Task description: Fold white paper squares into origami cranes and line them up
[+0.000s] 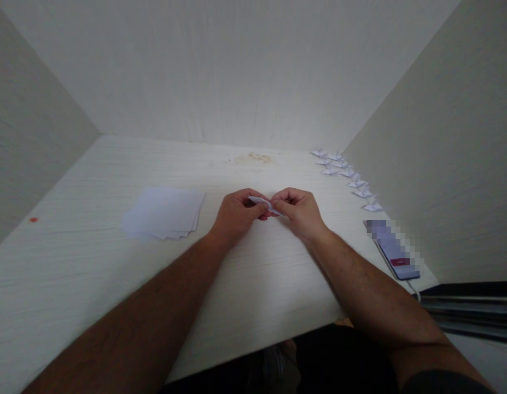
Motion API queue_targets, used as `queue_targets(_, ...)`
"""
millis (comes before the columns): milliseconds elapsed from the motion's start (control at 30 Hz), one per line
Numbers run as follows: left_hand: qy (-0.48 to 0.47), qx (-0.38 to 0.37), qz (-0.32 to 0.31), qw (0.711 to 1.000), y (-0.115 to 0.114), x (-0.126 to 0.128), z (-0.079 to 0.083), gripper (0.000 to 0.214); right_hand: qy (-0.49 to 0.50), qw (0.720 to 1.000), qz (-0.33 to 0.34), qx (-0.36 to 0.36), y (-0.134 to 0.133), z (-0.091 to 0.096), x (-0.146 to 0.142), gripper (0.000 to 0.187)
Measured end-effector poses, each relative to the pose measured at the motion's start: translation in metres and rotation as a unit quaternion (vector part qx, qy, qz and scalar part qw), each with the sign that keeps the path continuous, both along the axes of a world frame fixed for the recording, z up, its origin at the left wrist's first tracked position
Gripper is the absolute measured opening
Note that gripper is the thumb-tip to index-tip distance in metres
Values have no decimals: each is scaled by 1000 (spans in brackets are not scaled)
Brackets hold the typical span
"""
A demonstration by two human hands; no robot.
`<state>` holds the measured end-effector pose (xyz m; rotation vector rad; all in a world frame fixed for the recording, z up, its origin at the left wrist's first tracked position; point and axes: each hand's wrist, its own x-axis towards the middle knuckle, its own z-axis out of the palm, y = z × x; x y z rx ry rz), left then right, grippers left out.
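At the far left, a small red mark (34, 219) on the pale wooden table (93, 284), too small for telling its nature. Further right, a loose stack of white sheets (165, 212), lying flat, slightly fanned at the right edge, well apart from the hands; number of sheets not countable. Near the middle, the left hand (237, 213), knuckles up, fingers curled in and pressed together, thumb and forefinger pinching the left end of a small folded paper (263, 204); the left forearm (155, 306) cut off by the lower border. The small folded paper itself between both hands, low over the table, touching it or not, impossible to say; only a narrow white strip visible, the rest covered by fingers, the folded shape hard to make out. Just beside, the right hand (300, 212), fingers also curled and closed, fingertips pinching the right end of the same paper; the right forearm (372, 301) likewise cut off below. Behind the hands, near the back wall (237, 71), a blurry brownish stain (253, 158) on the table. More to the right, a row of small folded paper figures (347, 174) along the right wall (442, 164), tiny and without clear detail. Then a phone (395, 249), flat near the right edge of the table, screen partly pixelated, with a white cable (413, 290) at its lower end, partly hidden. At the far right, dark flat objects (470, 306), cut off by the border, not identifiable.
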<state>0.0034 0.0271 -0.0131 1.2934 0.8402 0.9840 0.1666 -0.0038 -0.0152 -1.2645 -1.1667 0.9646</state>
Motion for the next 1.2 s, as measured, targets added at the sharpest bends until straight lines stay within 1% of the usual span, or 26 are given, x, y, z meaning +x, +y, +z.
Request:
queue_targets(100, -2, 12, -3, 1000, 0, 0, 0, 16, 41, 998, 21, -32, 0, 1, 0, 14)
queue_targets(300, 7, 3, 6, 1000, 1, 0, -1, 12, 25, 998, 18, -55, -2, 2, 0, 15)
queue_targets(500, -15, -23, 11, 1000, -1, 1, 1, 13, -32, 998, -2, -46, -4, 5, -2, 16)
queue_targets(633, -30, -35, 7, 999, -1, 2, 1, 15, -64, 997, -3, -35, -6, 7, -4, 16)
queue_targets(900, -49, -49, -6, 998, 0, 2, -1, 19, -83, 996, -10, 2, -9, 6, -7, 15)
queue_targets(1200, -66, -59, -18, 996, 2, 0, -3, 21, -84, 996, -7, -3, -9, 9, -6, 15)
